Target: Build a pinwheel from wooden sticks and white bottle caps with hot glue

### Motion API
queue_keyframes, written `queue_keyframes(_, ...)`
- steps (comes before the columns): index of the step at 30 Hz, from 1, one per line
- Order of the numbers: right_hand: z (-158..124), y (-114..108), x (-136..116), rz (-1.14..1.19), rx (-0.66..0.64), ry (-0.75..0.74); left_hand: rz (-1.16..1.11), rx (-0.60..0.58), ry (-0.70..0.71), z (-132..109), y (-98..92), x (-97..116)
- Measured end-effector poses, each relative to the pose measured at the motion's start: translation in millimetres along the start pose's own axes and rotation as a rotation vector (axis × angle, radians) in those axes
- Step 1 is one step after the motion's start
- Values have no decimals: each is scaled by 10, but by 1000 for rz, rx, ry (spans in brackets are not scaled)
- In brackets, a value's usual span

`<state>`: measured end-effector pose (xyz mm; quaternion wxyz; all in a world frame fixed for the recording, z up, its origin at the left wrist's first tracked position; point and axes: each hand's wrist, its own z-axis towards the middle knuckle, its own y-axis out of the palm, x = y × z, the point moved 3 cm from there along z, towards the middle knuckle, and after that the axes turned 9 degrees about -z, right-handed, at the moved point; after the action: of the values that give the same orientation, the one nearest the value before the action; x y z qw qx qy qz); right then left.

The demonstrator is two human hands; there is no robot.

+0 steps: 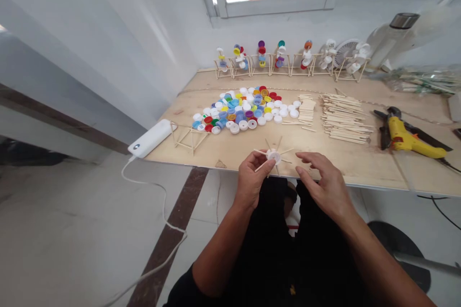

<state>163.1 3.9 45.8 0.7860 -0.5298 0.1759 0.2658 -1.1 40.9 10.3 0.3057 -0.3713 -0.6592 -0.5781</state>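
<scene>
My left hand point(254, 172) pinches a white bottle cap point(273, 157) between thumb and fingers, just over the front edge of the table. Several thin wooden sticks stick out around the cap like spokes. To the right of it, my right hand point(324, 180) hovers with thumb and fingers apart and nothing between them. Beyond both hands lies a heap of bottle caps point(241, 105) in white, blue, red and yellow. Two stacks of wooden sticks, a small one point(306, 111) and a larger one point(344, 119), lie to the right of the heap.
A yellow glue gun point(410, 139) rests at the right. A stick frame point(191, 140) stands near a white power strip point(153, 138) at the left edge. Along the back are several stick frames with cap wheels point(261, 60), a small fan point(346, 53) and a large bottle point(391, 41).
</scene>
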Motion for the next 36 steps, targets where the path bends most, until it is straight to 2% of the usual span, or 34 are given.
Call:
queue_keyframes(5,14,115,-136,-85,83,-165,-50,-32,-21,-47,50,-38)
queue_keyframes(10,-22,162,-190,-245,130,-171,-48,-56,-31,-81,102,-43)
queue_keyframes(15,-28,166,-212,-302,137,-179,28,-86,-40,-104,135,-49)
queue_keyframes(22,-32,156,-135,-137,154,-133,-29,-198,-46,-135,146,-18)
queue_keyframes(26,-35,148,-90,-19,136,-87,-146,-251,-122,-153,135,-24)
queue_keyframes(32,-46,144,-81,-20,160,-81,-170,-255,-164,-167,117,-17)
queue_keyframes(36,-44,147,-34,35,151,-21,-254,-294,-227,-182,94,5)
